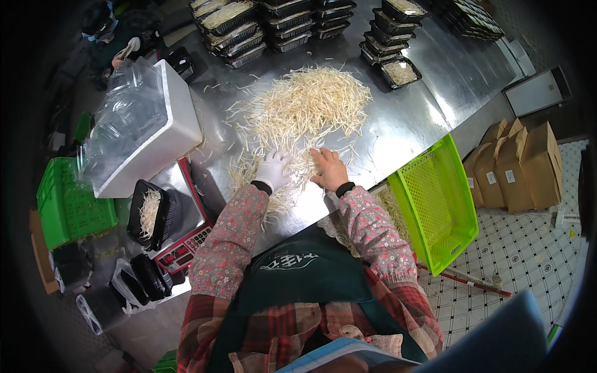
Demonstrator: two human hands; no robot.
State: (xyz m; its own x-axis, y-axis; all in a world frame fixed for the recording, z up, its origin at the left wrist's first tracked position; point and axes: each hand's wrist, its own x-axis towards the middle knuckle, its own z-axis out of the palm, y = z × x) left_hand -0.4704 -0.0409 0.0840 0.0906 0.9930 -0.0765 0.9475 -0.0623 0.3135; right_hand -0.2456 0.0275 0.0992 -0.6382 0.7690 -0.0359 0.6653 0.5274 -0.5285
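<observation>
A loose heap of pale bean sprouts [311, 102] spreads over the metal table, with thinner strands trailing toward my body. My left hand [272, 170], in a white glove, rests on the scattered sprouts at the heap's near edge, fingers apart. Just across from it, my bare right hand [331, 170] touches the strands with its fingers spread. A small patch of sprouts lies between the two hands, and neither hand grips anything that I can see. Off to the left, a black plastic tray [163, 214] partly filled with sprouts sits on a scale [186, 247] with a red edge.
A white foam box [180, 118] of clear plastic lids stands left of the heap. Stacked filled trays [289, 25] line the table's far side, with more stacks [398, 73] at far right. A lime-green basket [435, 202] adjoins the right edge. Brown paper bags [519, 168] stand beyond.
</observation>
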